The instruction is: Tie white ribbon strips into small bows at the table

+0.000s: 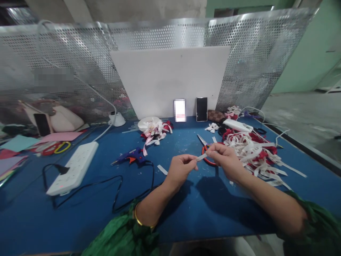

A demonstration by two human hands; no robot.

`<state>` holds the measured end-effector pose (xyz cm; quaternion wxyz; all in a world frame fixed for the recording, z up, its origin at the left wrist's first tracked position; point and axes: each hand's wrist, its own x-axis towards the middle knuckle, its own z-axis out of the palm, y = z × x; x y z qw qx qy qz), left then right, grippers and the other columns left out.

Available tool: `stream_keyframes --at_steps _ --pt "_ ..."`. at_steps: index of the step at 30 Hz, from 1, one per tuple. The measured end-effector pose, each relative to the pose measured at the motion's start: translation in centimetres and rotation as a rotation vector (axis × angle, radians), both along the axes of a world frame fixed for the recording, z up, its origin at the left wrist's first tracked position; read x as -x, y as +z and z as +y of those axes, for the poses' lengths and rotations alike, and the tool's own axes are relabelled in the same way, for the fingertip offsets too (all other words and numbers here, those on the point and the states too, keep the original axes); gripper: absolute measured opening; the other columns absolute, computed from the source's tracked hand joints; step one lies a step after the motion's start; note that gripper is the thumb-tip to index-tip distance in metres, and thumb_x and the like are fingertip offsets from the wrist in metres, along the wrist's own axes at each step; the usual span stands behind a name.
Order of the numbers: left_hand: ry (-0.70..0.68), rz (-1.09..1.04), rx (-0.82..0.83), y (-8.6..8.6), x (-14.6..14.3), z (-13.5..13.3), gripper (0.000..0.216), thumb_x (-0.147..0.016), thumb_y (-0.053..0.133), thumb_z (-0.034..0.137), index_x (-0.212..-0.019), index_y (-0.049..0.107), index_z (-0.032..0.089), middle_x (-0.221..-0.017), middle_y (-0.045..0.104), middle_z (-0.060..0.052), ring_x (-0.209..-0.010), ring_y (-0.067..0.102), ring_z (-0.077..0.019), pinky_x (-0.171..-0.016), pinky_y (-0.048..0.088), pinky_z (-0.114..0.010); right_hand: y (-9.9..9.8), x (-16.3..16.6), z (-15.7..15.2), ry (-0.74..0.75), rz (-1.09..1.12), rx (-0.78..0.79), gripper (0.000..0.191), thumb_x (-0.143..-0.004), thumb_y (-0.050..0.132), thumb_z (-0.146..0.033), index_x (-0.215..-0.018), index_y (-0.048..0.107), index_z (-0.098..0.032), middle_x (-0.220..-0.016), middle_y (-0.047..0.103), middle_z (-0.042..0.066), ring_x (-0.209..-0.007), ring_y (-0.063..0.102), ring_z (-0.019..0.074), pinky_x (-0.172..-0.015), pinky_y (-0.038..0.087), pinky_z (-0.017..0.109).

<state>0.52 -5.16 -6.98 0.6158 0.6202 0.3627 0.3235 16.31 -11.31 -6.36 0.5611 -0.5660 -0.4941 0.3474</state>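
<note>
Between my two hands a short piece of white ribbon (202, 157) is stretched over the blue table. My left hand (181, 169) pinches its left end, and my right hand (223, 159) pinches the other end. Just behind the right fingers lie scissors (204, 145) with orange-red handles, partly covered by that hand. A loose white strip (162, 170) rests on the table left of my left hand. To the right of my right hand spreads a tangled pile of white and red ribbons (255, 151).
A blue glue gun (131, 155) with a black cord lies left of my hands, near a white power strip (74, 169). Ribbon bows (154, 129) are heaped behind it. Two phones (180, 110) lean on a white board (173, 78). Paper sheets (20, 143) lie far left.
</note>
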Motion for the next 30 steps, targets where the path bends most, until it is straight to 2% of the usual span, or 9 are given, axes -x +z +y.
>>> stream_keyframes --at_steps 5,8,11,14,21,23,26,28,30 --pt "-0.055 -0.052 0.082 0.0 0.4 0.1 0.021 -0.067 0.061 0.03 -0.075 0.071 0.012 -0.048 0.051 0.002 -0.044 0.03 -0.0056 -0.045 0.023 -0.021 0.0 0.0 0.1 0.019 0.046 0.039 0.026 -0.075 0.063 -0.038 -0.064 0.052 -0.017 -0.049 0.036 -0.006 -0.045 0.027 0.0071 -0.044 0.02 0.022" --pt "-0.034 -0.054 0.091 -0.1 0.4 0.0 0.027 -0.064 0.068 0.037 -0.072 0.071 0.011 -0.049 0.049 0.002 -0.048 0.034 -0.0064 -0.047 0.025 -0.021 0.0 0.2 -0.1 0.053 -0.004 0.041 0.026 -0.077 0.061 -0.038 -0.065 0.052 -0.017 -0.054 0.039 -0.005 -0.049 0.031 0.0077 -0.047 0.023 0.022" --pt "0.028 -0.05 0.106 -0.3 0.1 -0.1 0.024 -0.063 0.069 0.034 -0.069 0.072 0.011 -0.054 0.054 0.001 -0.051 0.037 -0.007 -0.05 0.028 -0.021 0.1 0.5 -0.3 0.071 -0.094 0.033 0.024 -0.078 0.059 -0.037 -0.066 0.053 -0.017 -0.057 0.041 -0.004 -0.051 0.032 0.0085 -0.048 0.024 0.023" --pt "0.04 -0.008 0.09 -0.4 -0.1 -0.1 0.024 -0.065 0.067 0.034 -0.069 0.072 0.011 -0.048 0.047 0.004 -0.047 0.031 -0.0059 -0.048 0.024 -0.021 0.2 0.5 -0.5 0.042 -0.163 0.003 0.023 -0.079 0.058 -0.036 -0.066 0.054 -0.017 -0.057 0.042 -0.003 -0.052 0.033 0.009 -0.048 0.025 0.023" --pt "0.063 -0.045 0.085 -0.3 -0.1 0.0 0.016 -0.065 0.065 0.027 -0.07 0.071 0.013 -0.049 0.047 0.004 -0.047 0.036 -0.0063 -0.048 0.027 -0.02 0.2 -0.1 -0.3 0.01 -0.064 -0.001 0.025 -0.079 0.059 -0.038 -0.066 0.053 -0.018 -0.05 0.038 -0.006 -0.046 0.03 0.0079 -0.044 0.023 0.022" --pt "0.057 -0.059 0.07 -0.3 0.1 0.0 0.017 -0.065 0.066 0.029 -0.069 0.07 0.013 -0.05 0.05 0.003 -0.048 0.039 -0.0069 -0.049 0.03 -0.02 0.3 -0.3 -0.2 0.002 -0.165 -0.007 0.023 -0.079 0.059 -0.038 -0.068 0.057 -0.018 -0.053 0.046 -0.003 -0.048 0.038 0.0092 -0.046 0.028 0.022" --pt "0.062 -0.047 -0.05 -0.5 0.3 -0.4 0.022 -0.067 0.068 0.035 -0.072 0.07 0.013 -0.061 0.061 -0.001 -0.056 0.049 -0.0106 -0.054 0.037 -0.021 0.5 -0.4 -0.3 -0.005 -0.394 -0.076 0.017 -0.078 0.062 -0.037 -0.076 0.065 -0.02 -0.072 0.064 0.002 -0.065 0.055 0.015 -0.056 0.04 0.025" --pt "0.096 -0.003 -0.19 -0.6 0.4 -0.7 0.022 -0.07 0.066 0.036 -0.075 0.07 0.015 -0.067 0.064 -0.002 -0.062 0.053 -0.0125 -0.057 0.039 -0.022 0.4 -0.5 -0.5 -0.002 -0.547 -0.149 0.014 -0.08 0.061 -0.033 -0.079 0.067 -0.021 -0.079 0.068 0.003 -0.072 0.06 0.0171 -0.062 0.044 0.026" --pt "0.098 0.026 -0.288 -0.6 0.5 -0.9 0.022 -0.073 0.065 0.037 -0.075 0.07 0.016 -0.066 0.063 -0.001 -0.062 0.053 -0.0122 -0.058 0.038 -0.021 0.3 -0.5 -0.8 -0.021 -0.714 -0.248 0.014 -0.084 0.056 -0.029 -0.081 0.068 -0.023 -0.078 0.069 0.003 -0.07 0.061 0.0166 -0.064 0.044 0.026"
